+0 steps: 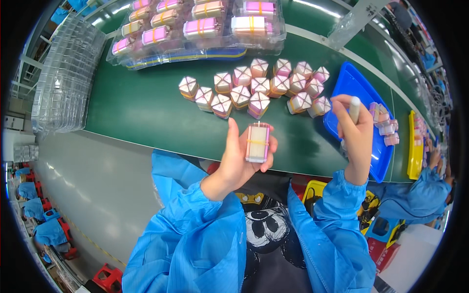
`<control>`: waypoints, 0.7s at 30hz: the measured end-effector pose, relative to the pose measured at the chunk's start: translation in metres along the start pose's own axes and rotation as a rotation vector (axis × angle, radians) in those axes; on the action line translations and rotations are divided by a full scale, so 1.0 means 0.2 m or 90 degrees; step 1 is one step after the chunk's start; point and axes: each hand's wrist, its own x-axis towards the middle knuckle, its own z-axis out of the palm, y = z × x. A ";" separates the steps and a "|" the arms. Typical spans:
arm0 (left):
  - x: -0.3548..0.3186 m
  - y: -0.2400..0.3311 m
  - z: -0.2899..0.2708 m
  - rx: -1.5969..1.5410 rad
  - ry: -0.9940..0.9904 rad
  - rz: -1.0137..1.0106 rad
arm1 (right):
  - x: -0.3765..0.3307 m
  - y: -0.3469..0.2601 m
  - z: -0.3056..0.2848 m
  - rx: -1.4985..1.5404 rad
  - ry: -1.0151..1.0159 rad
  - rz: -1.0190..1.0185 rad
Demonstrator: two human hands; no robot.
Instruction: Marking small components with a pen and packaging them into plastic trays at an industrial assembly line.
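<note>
My left hand (237, 158) is closed around a small cream-and-pink block (257, 142) with a yellow band round its middle. A short pin stands out of its top end. My right hand (359, 132) is raised over the near-left side of a blue tray (343, 80), its fingers curled. A pale rounded piece (354, 108) shows among those fingers; whether it is a finger cover or a held thing I cannot tell. Beyond my left hand, several similar blocks (260, 85) stand on end on the green table (161, 107), white crossed ends up.
Clear plastic trays (195, 46) of banded blocks lie at the back. At the far left rises a stack of clear trays (63, 73). More blocks (384, 123) sit in the blue tray. A yellow tray (416, 146) and a co-worker's blue sleeve (415, 195) are on the right.
</note>
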 end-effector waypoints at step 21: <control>-0.29 0.31 -0.11 1.046 0.500 0.481 | -0.04 0.09 0.16 -0.190 -0.157 -0.306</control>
